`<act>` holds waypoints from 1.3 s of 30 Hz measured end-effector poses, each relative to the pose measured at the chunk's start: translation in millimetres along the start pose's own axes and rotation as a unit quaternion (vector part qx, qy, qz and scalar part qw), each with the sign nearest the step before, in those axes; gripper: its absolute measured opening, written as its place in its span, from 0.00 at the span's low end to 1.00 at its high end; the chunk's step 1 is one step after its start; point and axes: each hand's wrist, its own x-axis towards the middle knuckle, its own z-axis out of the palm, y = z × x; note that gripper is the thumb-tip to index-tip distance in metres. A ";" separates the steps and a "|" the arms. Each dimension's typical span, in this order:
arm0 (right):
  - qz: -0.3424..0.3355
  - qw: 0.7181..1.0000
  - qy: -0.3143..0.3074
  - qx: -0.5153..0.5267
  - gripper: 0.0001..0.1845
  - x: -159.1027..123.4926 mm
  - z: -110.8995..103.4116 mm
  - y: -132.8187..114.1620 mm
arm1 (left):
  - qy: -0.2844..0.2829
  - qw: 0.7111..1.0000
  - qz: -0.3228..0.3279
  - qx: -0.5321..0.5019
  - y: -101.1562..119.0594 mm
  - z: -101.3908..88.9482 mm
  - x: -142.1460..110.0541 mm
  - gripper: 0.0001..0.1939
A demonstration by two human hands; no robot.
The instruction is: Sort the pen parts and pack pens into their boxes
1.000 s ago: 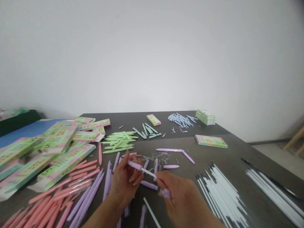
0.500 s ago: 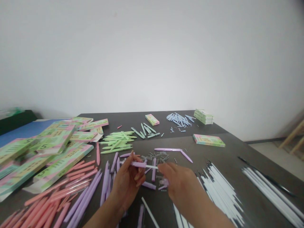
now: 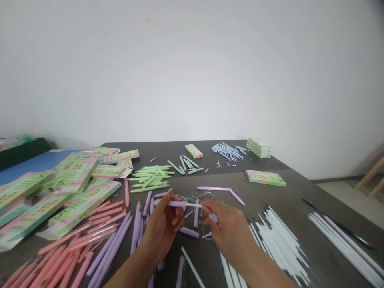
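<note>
- Head view, clock face centred between the hands: the purple barrel lies just towards nine o'clock, pinched between thumb and fingers of the left hand.
- Towards three, the right hand pinches the white refill near its outer end; a purple piece shows in the same grip.
- Refill and barrel look nearly in line; whether the refill sits inside is too small to tell. Best keep them straight, since a slanted push or pull could bend the refill.
- A light, steady left grip should suffice.
- Small clear parts lie on the bench near twelve; sleeves are best kept off them.
</note>
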 end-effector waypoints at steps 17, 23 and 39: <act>-0.040 0.997 0.030 0.052 0.14 -9.8 -13.7 -12.0 | -0.090 0.981 -0.123 -0.122 9.0 -13.5 4.3 0.22; -0.090 0.995 0.022 0.031 0.16 -19.2 -20.4 -16.1 | -0.120 0.971 -0.110 -0.174 17.5 -18.9 5.5 0.22; -0.140 0.988 0.058 -0.028 0.14 -17.5 -8.1 -23.4 | -0.130 0.978 -0.109 -0.122 13.5 -10.8 2.9 0.27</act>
